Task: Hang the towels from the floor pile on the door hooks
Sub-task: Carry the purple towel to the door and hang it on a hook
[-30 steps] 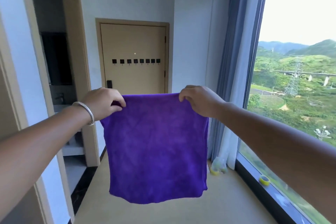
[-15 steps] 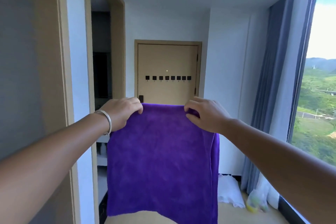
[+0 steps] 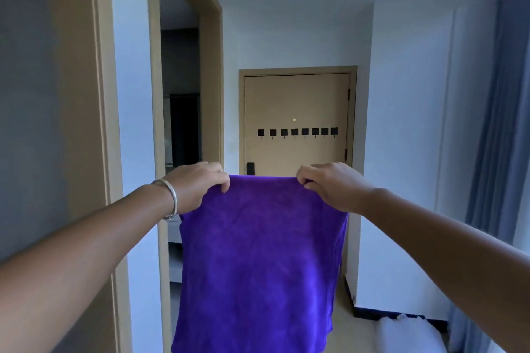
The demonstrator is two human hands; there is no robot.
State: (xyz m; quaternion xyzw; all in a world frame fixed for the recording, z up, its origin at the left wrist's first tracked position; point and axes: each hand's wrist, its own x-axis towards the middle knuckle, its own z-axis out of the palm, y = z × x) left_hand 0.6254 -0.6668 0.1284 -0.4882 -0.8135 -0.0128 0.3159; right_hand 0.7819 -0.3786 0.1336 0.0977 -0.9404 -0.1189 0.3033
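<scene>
Up front, both hands hold a purple towel (image 3: 258, 261) by its top edge, spread flat and hanging straight down. Left hand (image 3: 198, 186) — a silver bracelet (image 3: 169, 200) on its wrist — pinches the left corner with curled fingers; right hand (image 3: 329, 186) pinches the right corner the same way. Farther off stands a tan door (image 3: 295, 100) with a row of black hooks (image 3: 298, 132), all bare. White cloth (image 3: 407, 335) lies on the floor at lower right, near a blue curtain (image 3: 502, 123).

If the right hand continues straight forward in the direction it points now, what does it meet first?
Probably the door, near its row of black hooks. The right hand grips the purple towel, and nothing visible stands between; depth is hard to judge.
</scene>
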